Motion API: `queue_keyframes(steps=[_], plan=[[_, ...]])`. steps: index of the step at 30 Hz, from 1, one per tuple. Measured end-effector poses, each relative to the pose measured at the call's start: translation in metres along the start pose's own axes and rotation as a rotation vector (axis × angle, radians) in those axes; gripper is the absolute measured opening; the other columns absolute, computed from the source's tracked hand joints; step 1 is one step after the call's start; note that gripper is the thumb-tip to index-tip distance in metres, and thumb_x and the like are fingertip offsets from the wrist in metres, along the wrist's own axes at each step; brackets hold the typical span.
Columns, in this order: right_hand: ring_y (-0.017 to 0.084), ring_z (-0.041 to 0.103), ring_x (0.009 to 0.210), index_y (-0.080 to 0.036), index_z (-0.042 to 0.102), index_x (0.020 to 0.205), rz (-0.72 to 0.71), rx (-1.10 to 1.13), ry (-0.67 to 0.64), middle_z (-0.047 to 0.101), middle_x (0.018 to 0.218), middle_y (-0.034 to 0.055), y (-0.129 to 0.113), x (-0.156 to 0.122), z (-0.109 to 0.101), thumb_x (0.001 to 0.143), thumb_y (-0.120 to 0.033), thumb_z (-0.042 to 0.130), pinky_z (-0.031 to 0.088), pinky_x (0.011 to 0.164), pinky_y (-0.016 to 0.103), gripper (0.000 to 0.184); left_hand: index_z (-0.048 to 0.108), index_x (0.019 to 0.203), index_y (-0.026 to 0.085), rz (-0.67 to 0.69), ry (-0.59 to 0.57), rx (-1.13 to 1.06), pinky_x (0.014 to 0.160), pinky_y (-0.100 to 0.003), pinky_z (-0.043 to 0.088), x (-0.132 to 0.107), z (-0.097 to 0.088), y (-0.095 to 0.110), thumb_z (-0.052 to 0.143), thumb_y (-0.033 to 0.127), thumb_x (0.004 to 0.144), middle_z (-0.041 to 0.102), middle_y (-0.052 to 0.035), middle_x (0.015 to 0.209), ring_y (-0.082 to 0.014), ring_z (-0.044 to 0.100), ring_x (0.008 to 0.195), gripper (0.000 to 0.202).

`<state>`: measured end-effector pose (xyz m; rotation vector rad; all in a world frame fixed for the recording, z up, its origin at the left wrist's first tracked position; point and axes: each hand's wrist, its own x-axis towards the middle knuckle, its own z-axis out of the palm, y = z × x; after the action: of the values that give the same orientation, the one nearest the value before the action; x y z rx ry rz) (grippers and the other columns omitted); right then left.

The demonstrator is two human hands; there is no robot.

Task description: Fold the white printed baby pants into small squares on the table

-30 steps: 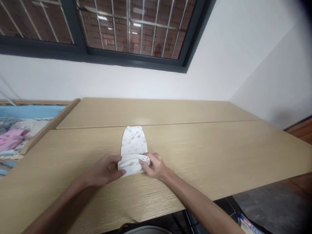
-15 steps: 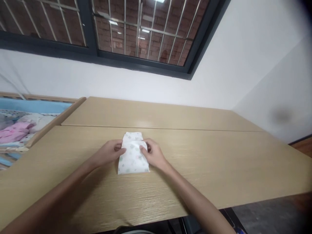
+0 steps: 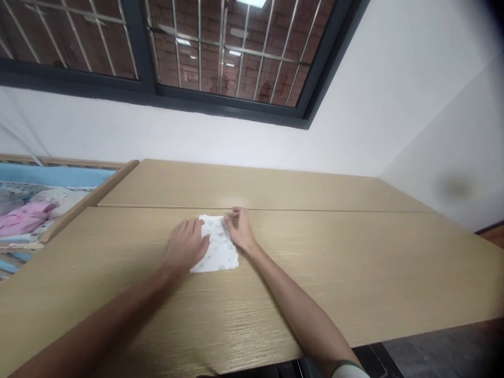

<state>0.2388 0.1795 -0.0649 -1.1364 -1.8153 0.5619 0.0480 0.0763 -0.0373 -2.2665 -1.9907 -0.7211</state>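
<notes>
A small white cloth [image 3: 216, 249] with a faint printed pattern lies folded into a rough rectangle on the wooden table. My left hand [image 3: 187, 244] rests over its left edge, palm down, fingers stretched forward and the thumb apart on the fabric. At the cloth's upper right corner is my right hand [image 3: 241, 230], its thumb at the edge and the fingers bent behind, apparently pinching that edge. Its fingertips are partly hidden.
The light wooden table [image 3: 334, 257] has a seam across its back part. To the left stands a wooden crib [image 3: 90, 194] holding pink cloth [image 3: 25, 218] and other bedding. Behind are a white wall and a dark-framed barred window [image 3: 232, 102].
The cloth has been folded over, and its narrower far flap no longer sticks out. My left hand has flattened onto the left edge; my right hand has moved away from me to the upper right corner.
</notes>
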Motion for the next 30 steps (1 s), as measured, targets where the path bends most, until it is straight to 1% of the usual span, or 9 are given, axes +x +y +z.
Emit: queue_keyframes(steps=[3,5,7,10,12,16,19,26,30], plan=[[0.029,0.052,0.134,-0.021,0.052,0.139,-0.268,-0.047,-0.190,0.056,0.142,0.0152,-0.028,-0.009,-0.013,0.099,-0.038,0.054,0.042,0.114,0.050,0.043,0.063,0.117,0.012,0.292,0.081,0.070,0.098,-0.049,0.049,-0.046,0.005,0.022,0.048,0.032,0.098,0.067,-0.0190,0.122,-0.0335,0.061,0.111,0.032],[0.027,0.044,0.144,-0.025,0.049,0.147,-0.439,-0.051,-0.409,0.050,0.153,0.0117,-0.050,-0.018,-0.016,0.103,-0.038,0.051,0.037,0.119,0.049,0.046,0.062,0.123,0.010,0.349,0.105,0.076,0.099,-0.051,0.052,-0.073,0.010,0.034,0.051,0.033,0.096,0.065,-0.0223,0.129,-0.0374,0.060,0.120,0.037],[0.024,0.038,0.150,-0.028,0.046,0.152,-0.559,-0.043,-0.631,0.041,0.162,0.0075,-0.067,-0.030,-0.011,0.105,-0.038,0.047,0.034,0.122,0.046,0.048,0.066,0.119,0.005,0.355,0.073,0.093,0.092,-0.054,0.056,-0.090,0.016,0.041,0.052,0.035,0.094,0.068,-0.0266,0.120,-0.0413,0.063,0.115,0.040],[0.020,0.032,0.154,-0.027,0.046,0.154,-0.583,-0.059,-0.864,0.038,0.165,0.0047,-0.073,-0.042,0.004,0.109,-0.041,0.041,0.028,0.125,0.041,0.048,0.073,0.093,0.008,0.371,-0.044,0.121,0.070,-0.053,0.060,-0.096,0.021,0.044,0.048,0.038,0.096,0.073,-0.0226,0.086,-0.0375,0.071,0.081,0.039],[0.020,0.031,0.154,-0.029,0.049,0.153,-0.520,-0.102,-0.921,0.039,0.164,0.0033,-0.065,-0.042,0.013,0.109,-0.044,0.041,0.025,0.127,0.042,0.047,0.073,0.089,0.010,0.383,-0.069,0.133,0.066,-0.049,0.061,-0.092,0.020,0.042,0.046,0.038,0.097,0.073,-0.0195,0.079,-0.0344,0.072,0.075,0.040],[0.022,0.031,0.155,-0.033,0.049,0.152,-0.443,-0.180,-0.838,0.037,0.164,0.0014,-0.037,-0.015,0.023,0.105,-0.050,0.049,0.019,0.129,0.046,0.050,0.070,0.113,0.009,0.388,0.004,0.140,0.083,-0.047,0.063,-0.083,0.018,0.036,0.051,0.036,0.095,0.074,-0.0229,0.112,-0.0362,0.071,0.107,0.038],[0.023,0.032,0.154,-0.032,0.047,0.154,-0.439,-0.213,-0.771,0.037,0.164,0.0008,-0.021,0.011,0.026,0.104,-0.051,0.049,0.018,0.129,0.046,0.053,0.066,0.124,0.007,0.395,0.036,0.155,0.084,-0.046,0.063,-0.083,0.020,0.033,0.051,0.034,0.095,0.068,-0.0271,0.128,-0.0377,0.069,0.114,0.043],[0.023,0.028,0.156,-0.026,0.044,0.156,-0.453,-0.238,-0.652,0.035,0.166,0.0054,-0.013,0.027,0.029,0.105,-0.050,0.042,0.016,0.129,0.045,0.056,0.067,0.121,0.009,0.393,0.035,0.071,0.084,-0.044,0.064,-0.079,0.022,0.028,0.050,0.030,0.096,0.068,-0.0253,0.129,-0.0351,0.070,0.114,0.037],[0.025,0.036,0.151,-0.020,0.049,0.149,-0.383,-0.188,-0.410,0.045,0.159,0.0132,-0.011,0.016,0.016,0.106,-0.042,0.039,0.028,0.124,0.049,0.049,0.071,0.113,0.017,0.435,-0.044,-0.010,0.076,-0.037,0.064,-0.067,0.011,0.006,0.049,0.027,0.099,0.073,-0.0140,0.126,-0.0282,0.075,0.104,0.028]])
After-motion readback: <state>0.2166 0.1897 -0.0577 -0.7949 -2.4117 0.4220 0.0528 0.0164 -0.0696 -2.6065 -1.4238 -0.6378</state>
